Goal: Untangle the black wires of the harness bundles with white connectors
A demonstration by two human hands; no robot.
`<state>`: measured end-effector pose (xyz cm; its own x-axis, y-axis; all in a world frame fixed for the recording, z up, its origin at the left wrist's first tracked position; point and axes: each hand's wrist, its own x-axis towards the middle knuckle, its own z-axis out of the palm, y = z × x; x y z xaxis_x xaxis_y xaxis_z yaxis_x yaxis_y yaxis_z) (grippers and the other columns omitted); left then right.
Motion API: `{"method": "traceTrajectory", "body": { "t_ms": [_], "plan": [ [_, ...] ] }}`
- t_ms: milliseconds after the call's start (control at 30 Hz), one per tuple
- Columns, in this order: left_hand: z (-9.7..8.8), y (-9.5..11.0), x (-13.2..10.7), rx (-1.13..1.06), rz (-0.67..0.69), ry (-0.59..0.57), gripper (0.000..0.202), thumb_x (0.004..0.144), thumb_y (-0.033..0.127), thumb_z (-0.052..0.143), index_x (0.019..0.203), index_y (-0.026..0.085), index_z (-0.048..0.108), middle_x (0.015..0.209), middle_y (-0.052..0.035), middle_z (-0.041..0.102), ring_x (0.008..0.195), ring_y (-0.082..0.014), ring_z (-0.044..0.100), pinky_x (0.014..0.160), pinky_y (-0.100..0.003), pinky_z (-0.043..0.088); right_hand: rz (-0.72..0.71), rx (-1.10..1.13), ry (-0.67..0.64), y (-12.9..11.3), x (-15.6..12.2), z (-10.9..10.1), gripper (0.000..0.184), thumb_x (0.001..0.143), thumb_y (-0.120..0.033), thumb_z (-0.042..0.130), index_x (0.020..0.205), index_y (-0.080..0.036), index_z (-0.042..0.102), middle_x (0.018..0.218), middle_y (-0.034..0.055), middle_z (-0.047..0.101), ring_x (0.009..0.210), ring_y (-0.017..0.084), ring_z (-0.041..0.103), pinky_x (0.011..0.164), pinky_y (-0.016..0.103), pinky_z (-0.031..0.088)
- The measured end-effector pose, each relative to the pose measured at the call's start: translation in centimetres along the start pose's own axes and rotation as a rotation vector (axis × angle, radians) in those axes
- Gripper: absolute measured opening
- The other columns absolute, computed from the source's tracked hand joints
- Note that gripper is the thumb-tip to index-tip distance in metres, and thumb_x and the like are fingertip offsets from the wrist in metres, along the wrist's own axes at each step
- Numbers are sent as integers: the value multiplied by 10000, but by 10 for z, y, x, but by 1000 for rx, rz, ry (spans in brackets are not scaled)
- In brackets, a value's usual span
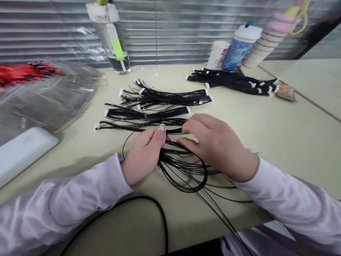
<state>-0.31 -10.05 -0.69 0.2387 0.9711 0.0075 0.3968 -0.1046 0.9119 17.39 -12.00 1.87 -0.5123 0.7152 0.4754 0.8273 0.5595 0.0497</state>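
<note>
My left hand [145,153] is closed, pinching a bundle of thin black wires [183,169] near its white end. My right hand [215,144] is closed on the same bundle from the other side, fingertips close to the left hand's. The bundle's loose strands loop toward me and trail off the table's front edge. Just beyond my hands lie several flat black wire bundles with white connectors [149,108]. Both arms wear pale sleeves.
Another pile of black wire bundles [234,81] lies at the back right, near three cups [239,46]. A clear bottle [114,39] stands at the back. Clear plastic bags [50,96] and a white box [21,151] sit left. A thick black cable [149,206] curves at the front.
</note>
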Motion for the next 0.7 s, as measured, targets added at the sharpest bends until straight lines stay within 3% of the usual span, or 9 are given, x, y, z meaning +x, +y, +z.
{"method": "traceTrajectory", "body": {
  "t_ms": [100,200,300,367,500,700],
  "plan": [
    [4,-7,2,-150,-144,77,442,802,596,353,750,190,520,588,22,499,364,-81,430,292,-201,344,187,-65,-45,11,-2,-15,306,687,-416,641,772,-147,522,729,34,529,633,136,453,530,256,325],
    [6,-13,5,-242,-240,140,477,767,641,366,794,195,533,656,1,547,354,-89,450,264,-219,366,262,-28,-306,21,-4,-25,265,729,-409,593,634,-170,529,578,-2,498,532,105,389,510,247,275],
    [6,-11,5,-235,-193,163,440,772,608,405,767,188,539,663,-10,563,413,-98,484,292,-204,397,215,310,-597,21,-5,-23,356,815,-351,492,516,-158,472,491,-32,425,477,66,328,490,220,272],
    [6,-7,3,-203,-132,160,413,789,575,410,739,185,537,665,-14,567,467,-104,504,304,-182,397,198,598,-673,15,-4,-17,376,846,-351,447,528,-152,431,496,-46,360,474,52,292,461,197,263],
    [5,2,-4,-150,-61,106,399,834,526,363,723,179,526,718,-23,587,536,-102,521,327,-157,390,224,898,-524,-1,-3,-3,355,874,-358,395,582,-157,367,566,-44,290,522,51,271,445,189,233],
    [4,4,-7,-96,20,80,355,872,456,337,733,180,513,711,-1,584,553,-83,503,457,-170,436,164,838,-364,-13,-3,7,331,867,-304,409,584,-157,322,575,-44,318,550,53,255,466,199,227]
  ]
}}
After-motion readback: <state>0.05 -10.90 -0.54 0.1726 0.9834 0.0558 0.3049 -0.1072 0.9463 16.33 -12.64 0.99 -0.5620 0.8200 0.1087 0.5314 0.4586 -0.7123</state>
